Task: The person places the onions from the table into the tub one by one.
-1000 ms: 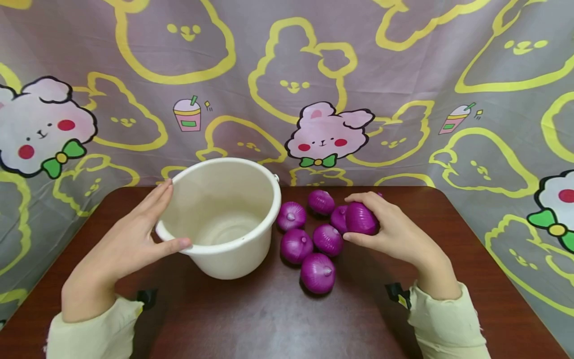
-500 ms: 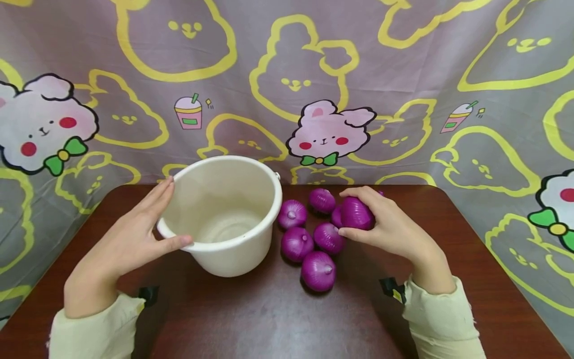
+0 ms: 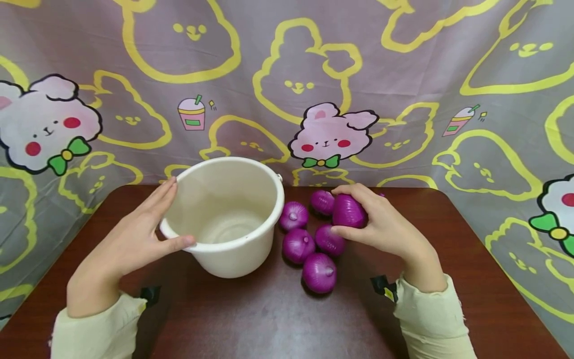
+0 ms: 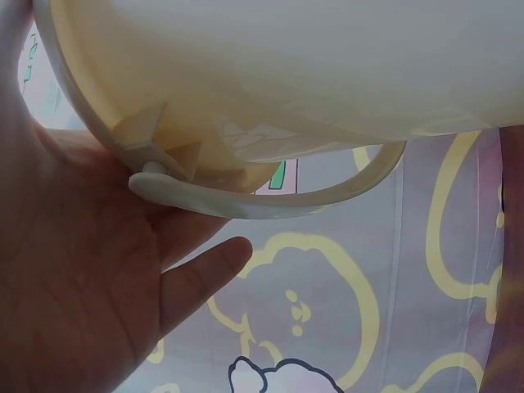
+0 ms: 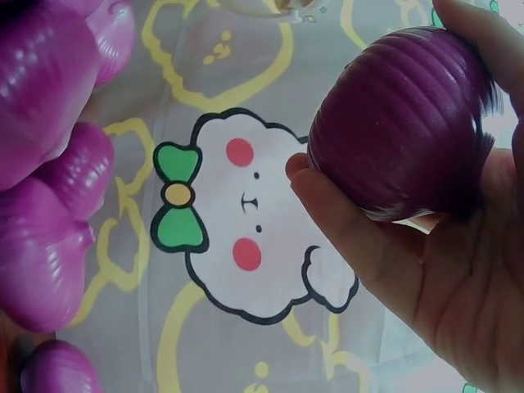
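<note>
A cream plastic bucket stands upright on the left half of the table. My left hand rests against its left side, fingers and thumb fairly straight along the rim; in the left wrist view the bucket's handle hangs beside the palm. My right hand holds a purple onion, thumb in front and fingers behind, over the right side of a group of onions. The right wrist view shows this onion between fingers and thumb. Several more onions, such as a front one and a middle one, lie right of the bucket.
A brown wooden table carries everything. Behind it hangs a patterned cloth with cartoon figures, close to the table's back edge. A bit of purple shows behind the right hand.
My right hand has moved left with the onion, which now covers another onion behind it. My left hand stays at the bucket's rim, and the bucket stands in the same place.
</note>
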The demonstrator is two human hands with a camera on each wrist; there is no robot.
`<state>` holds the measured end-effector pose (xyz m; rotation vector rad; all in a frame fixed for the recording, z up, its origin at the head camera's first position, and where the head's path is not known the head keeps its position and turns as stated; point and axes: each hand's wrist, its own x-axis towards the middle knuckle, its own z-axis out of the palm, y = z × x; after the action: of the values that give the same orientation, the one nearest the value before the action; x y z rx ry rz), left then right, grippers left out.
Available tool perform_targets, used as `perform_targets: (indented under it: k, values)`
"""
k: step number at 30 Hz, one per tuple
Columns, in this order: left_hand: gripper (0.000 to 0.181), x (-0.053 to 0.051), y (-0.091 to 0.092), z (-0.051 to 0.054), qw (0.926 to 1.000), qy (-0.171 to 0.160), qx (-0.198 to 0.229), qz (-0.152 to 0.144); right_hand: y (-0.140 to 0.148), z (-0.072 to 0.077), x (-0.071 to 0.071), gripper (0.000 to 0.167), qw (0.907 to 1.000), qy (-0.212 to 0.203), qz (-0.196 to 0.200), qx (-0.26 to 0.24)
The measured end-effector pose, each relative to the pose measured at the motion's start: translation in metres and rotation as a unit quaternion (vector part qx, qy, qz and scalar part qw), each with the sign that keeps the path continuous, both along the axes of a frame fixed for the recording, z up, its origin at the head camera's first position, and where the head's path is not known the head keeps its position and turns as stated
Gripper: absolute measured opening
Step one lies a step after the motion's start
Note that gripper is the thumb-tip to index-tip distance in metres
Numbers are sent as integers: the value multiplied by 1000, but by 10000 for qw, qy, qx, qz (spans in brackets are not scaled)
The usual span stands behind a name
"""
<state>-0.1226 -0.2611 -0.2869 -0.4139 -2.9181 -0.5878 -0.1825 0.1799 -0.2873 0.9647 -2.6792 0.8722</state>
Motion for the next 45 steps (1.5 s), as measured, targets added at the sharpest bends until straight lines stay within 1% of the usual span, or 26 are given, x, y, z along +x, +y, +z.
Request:
perform_targets:
  k: [5,14,21,27,35,39,45]
  values:
    - [109,0,0,0,10000,38,-8,-12,-6,4,-1,62,9999,83,67,-28]
    - [109,1,1,-1,9999,101,-15,-14,-16,11,-2,63,9984,77,368,-420]
    - [109,1,2,-1,10000,47,-20,-10,-24,14,-2,64,9963,137,586,-619]
    - [109,0,2,-1,9999,150,-10,-65,-29,17,-2,65,9960,43,569,-685]
    - [109,1,2,0,9999,124,-65,8,-39,23,0,67,9953,64,561,-786]
    - [109,1,2,0,9999,141,-43,-3,-43,26,1,67,9943,-14,632,-864]
    - [109,1,2,0,9999,117,-54,-5,-51,28,-1,67,9916,-40,869,-953]
